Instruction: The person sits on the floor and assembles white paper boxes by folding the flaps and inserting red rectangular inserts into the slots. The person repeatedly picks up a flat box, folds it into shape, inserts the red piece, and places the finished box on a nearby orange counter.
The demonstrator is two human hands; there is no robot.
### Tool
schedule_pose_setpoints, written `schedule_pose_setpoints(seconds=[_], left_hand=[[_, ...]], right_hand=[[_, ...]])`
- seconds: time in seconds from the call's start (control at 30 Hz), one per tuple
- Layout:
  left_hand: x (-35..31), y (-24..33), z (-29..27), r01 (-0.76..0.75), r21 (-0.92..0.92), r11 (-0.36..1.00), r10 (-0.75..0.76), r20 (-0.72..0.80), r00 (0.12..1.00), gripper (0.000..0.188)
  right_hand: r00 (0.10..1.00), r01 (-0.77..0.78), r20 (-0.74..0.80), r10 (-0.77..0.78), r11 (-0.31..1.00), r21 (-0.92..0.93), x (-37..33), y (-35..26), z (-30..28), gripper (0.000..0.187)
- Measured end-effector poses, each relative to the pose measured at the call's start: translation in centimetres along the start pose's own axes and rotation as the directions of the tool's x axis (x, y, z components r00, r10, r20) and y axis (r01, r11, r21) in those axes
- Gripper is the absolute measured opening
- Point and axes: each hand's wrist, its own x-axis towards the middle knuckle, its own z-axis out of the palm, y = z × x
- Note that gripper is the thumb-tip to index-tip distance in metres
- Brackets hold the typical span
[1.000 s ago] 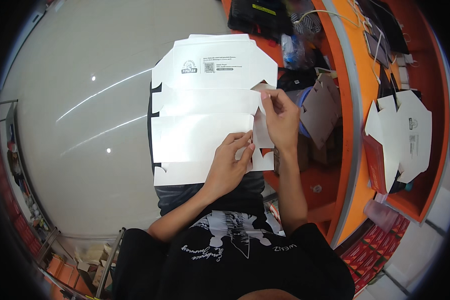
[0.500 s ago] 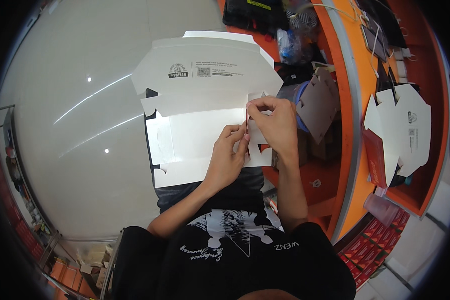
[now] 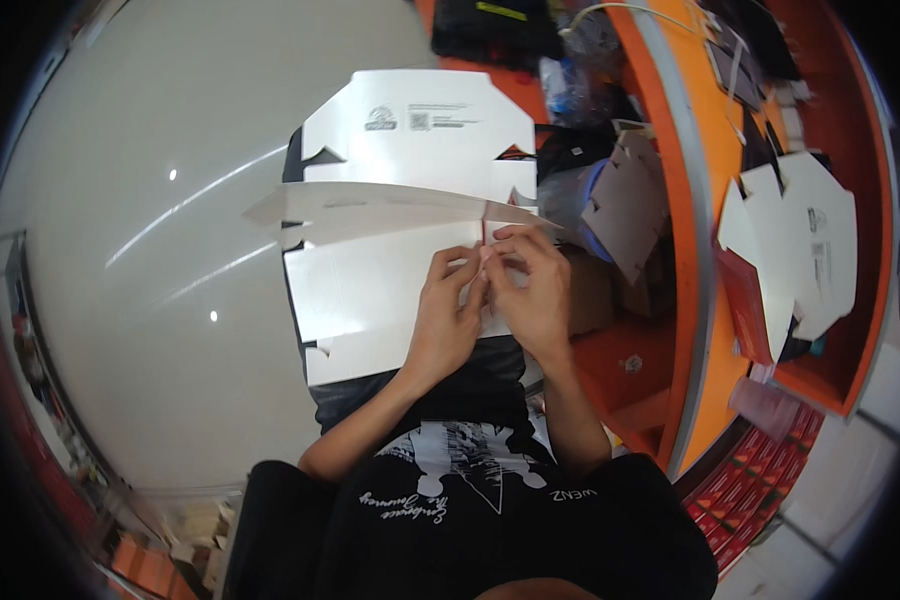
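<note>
I see the white card lying over the dark trousers, with a raised flap standing across its middle; the left hand is on the near side and pinches the card's right edge between thumb and fingers; the right hand meets it from the right and pinches at the same corner, so the tips of both hands touch or almost touch; I think the step in hand is folding this right edge into shape; to my mind the next move calls for a firm, gentle pinch, so the thin card does not bend the wrong way; the fingers hide the bit they squeeze, so I cannot tell if a tab sits in a slot there; the raised flap shows almost edge-on and hides what is behind it; I cannot tell if the far printed panel is part of this card or of another one under it; its small print is too blurry to make out.
</note>
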Motion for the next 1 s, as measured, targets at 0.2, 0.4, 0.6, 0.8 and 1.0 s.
schedule_pose_setpoints(seconds=[0.2,0.4,0.6,0.8,1.0], left_hand=[[-0.8,0.9,-0.5,-0.033,0.01,0.999,0.033,0.004,0.999,0.041],[-6.8,6.1,-1.5,-0.653,0.094,0.752,0.659,-0.116,0.743,0.056],[-3.8,5.2,-1.2,-0.674,0.2,0.711,0.663,0.131,0.737,0.032],[-0.2,0.4,-1.2,-0.531,0.262,0.806,0.515,0.134,0.847,0.027],[0.8,-0.7,-2.3,-0.404,0.257,0.878,0.391,0.102,0.915,0.025]], right_hand=[[0.984,0.036,0.175,-0.033,0.999,-0.015,1.9,0.8,-0.8,0.025],[0.845,0.317,-0.245,-0.475,0.815,-0.486,6.2,-5.8,-10.1,0.011],[0.632,0.047,-0.49,-0.601,0.66,-0.749,8.1,-12.4,-28.4,0.025],[0.807,-0.34,-0.524,-0.273,0.511,-0.79,1.3,-2.4,-37.1,0.023],[0.726,-0.668,-0.687,0.01,0.247,-0.702,-1.6,2.0,-35.8,0.043]])
